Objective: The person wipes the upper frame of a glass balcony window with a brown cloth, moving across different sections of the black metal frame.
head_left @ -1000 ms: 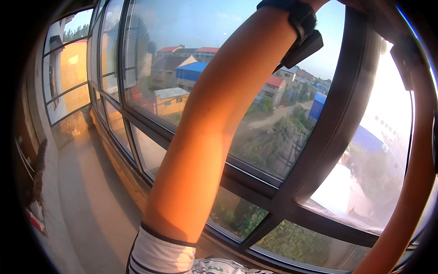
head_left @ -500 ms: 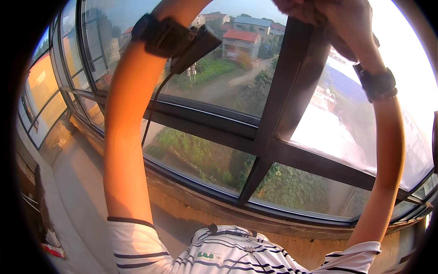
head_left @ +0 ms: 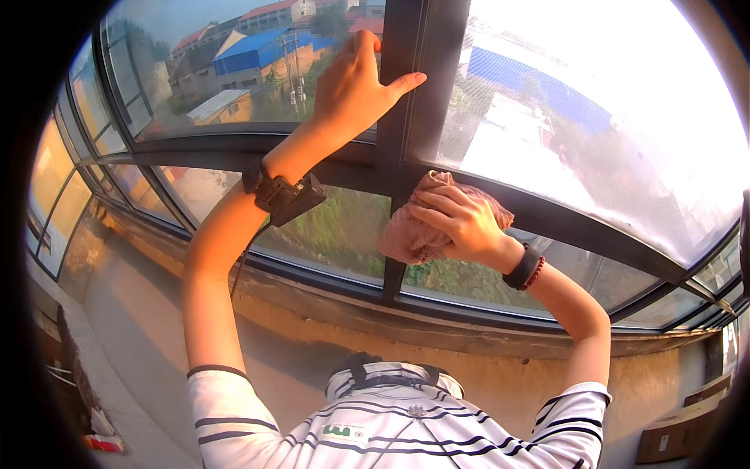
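Note:
A crumpled brownish-pink cloth (head_left: pixel 412 228) is under my right hand (head_left: pixel 467 223), whose fingers are bent over it. The cloth lies against the dark window frame (head_left: pixel 406 117) where the upright bar meets the lower crossbar. Higher and to the left, my left hand (head_left: pixel 351 98) is at the upright bar. Its thumb stretches onto the bar, apart from the fingers, which are partly curled by the glass; nothing is seen in that hand. A dark device with a cable (head_left: pixel 287 195) is strapped to my left wrist.
Large window panes (head_left: pixel 234 86) rise in front, with smaller panes (head_left: pixel 328 234) below the crossbar. A ledge and tan wall (head_left: pixel 484 344) run beneath them. Brown cardboard boxes (head_left: pixel 676 438) stand at the lower right, and a red and white item (head_left: pixel 104 443) lies at lower left.
My right hand has come down from the top of the upright bar to the crossbar with the cloth. My left hand, formerly out of the picture above, now shows beside the upright bar.

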Tool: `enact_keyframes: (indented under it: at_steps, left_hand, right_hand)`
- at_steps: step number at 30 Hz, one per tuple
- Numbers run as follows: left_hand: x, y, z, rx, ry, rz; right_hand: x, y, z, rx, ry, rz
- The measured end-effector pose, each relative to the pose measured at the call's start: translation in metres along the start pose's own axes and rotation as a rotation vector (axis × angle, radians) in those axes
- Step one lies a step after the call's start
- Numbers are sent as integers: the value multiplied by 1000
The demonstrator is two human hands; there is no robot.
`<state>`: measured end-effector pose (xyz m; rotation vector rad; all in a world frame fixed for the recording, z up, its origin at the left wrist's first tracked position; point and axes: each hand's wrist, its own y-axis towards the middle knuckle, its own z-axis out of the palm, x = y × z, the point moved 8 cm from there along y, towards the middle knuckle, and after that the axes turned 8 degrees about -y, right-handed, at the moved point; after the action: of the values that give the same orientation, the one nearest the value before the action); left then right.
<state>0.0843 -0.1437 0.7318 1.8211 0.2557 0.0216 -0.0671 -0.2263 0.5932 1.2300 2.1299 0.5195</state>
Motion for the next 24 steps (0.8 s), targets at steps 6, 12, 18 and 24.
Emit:
enact_keyframes:
  at_steps: [6,12,18,24]
  left_hand:
    - [-5,-6,1,-213,117,159]
    - [-2,-6,-3,-177,238,161]
    - [-2,-4,-4,-226,205,154]
    - [89,-22,-56,-316,162,-7]
  right_hand:
    - [6,-31,-12,23,36,44]
    - [11,-63,-39,7,43,125]
    - [-2,-101,-86,28,-17,331]
    - [-40,-170,-128,-75,-145,652]
